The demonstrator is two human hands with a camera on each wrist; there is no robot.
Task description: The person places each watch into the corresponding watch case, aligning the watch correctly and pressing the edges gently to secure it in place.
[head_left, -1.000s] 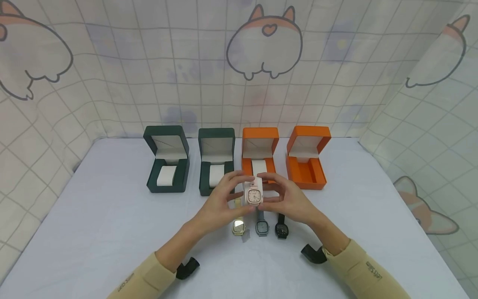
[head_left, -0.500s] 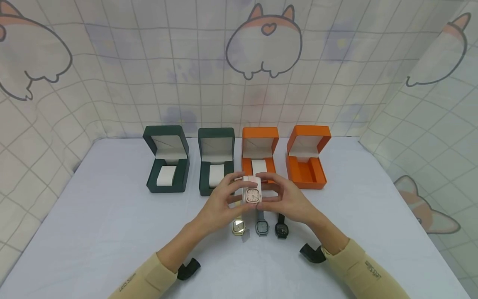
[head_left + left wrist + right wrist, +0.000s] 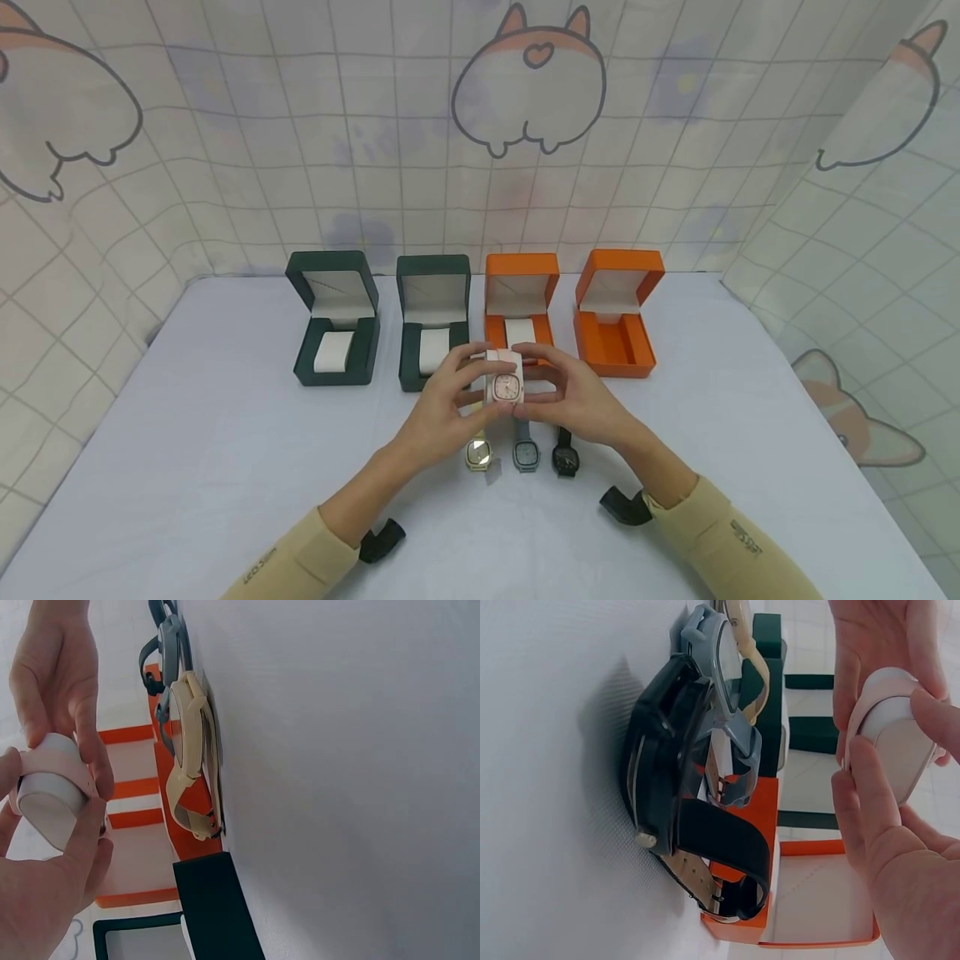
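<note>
A pink watch is strapped round a white cushion, held up off the table between both hands. My left hand pinches the watch and cushion from the left, with its thumb low near the dial. From the other side, my right hand grips them with thumb and fingers. In the right wrist view the pink strap circles the cushion. Below the hands lie a gold watch, a grey-blue watch and a black watch in a row.
Behind the hands stand two green watch boxes and an orange box, lids up, each with a white cushion inside. The rightmost orange box shows its orange inner floor. A white cloth covers the table; a patterned curtain hangs behind.
Both hands have shifted the watch and cushion slightly left and up. A left finger now lies across the strap above the dial. The boxes and other watches keep their places.
</note>
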